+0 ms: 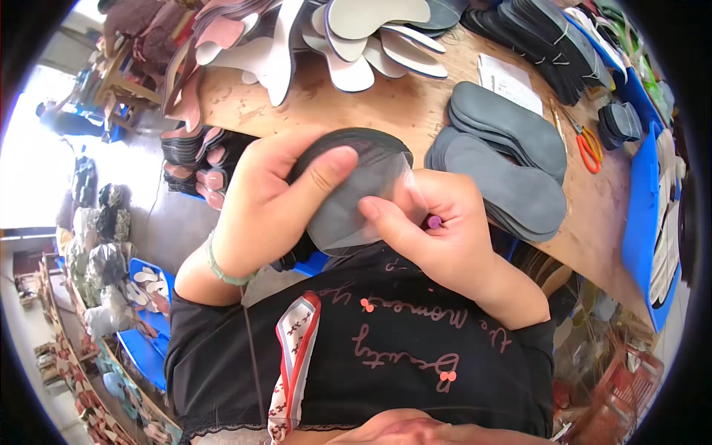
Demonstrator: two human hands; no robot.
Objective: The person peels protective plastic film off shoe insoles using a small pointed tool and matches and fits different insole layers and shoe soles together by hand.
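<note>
My left hand (271,189) is wrapped round a dark grey insole (352,141), or a thin stack of them, its thumb lying on the upper face. Thin clear plastic film (345,226) covers part of that face and sticks out at the right side. At that side my right hand (449,222) is closed, thumb and fingers pinching the film. A small purple-ended stick (434,222) pokes out of the curled right fingers; its remainder is hidden. Just right of this hand, two piles of grey insoles (512,182) lie on the wooden table (297,111).
White insoles (378,18) heap at the table's back. Tied black insole bundles (549,44) stand back right. Orange-handled scissors (589,150) and a white paper (510,83) lie near the blue bin (641,230). Pinkish insoles (193,156) sit lower left; a blue chair (144,348) stands beyond.
</note>
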